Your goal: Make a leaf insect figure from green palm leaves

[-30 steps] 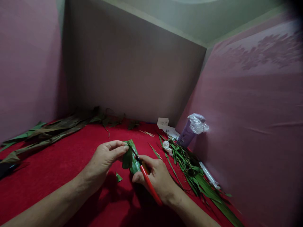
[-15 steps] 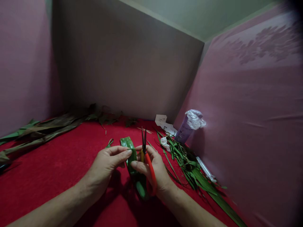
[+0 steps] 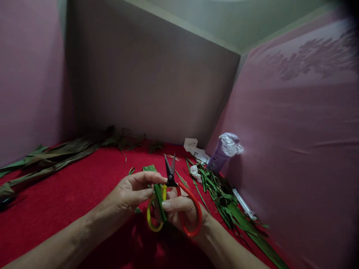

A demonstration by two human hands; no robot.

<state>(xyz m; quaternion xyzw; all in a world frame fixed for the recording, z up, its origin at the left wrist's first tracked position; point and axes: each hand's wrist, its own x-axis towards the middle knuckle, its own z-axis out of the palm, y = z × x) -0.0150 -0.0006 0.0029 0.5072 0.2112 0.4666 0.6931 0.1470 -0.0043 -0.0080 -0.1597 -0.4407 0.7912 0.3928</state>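
Pink and grey walls [image 3: 157,78] suggest an indoor room.

Ahead of me a grey wall [image 3: 154,82] slopes down to my right along its top. A pink wall [image 3: 30,82] rises on my left, another pink wall [image 3: 297,119] on my right, creased and marked up high with a darker leafy pattern [image 3: 311,59]. Below me spreads a red surface [image 3: 84,179]; the light is dim.
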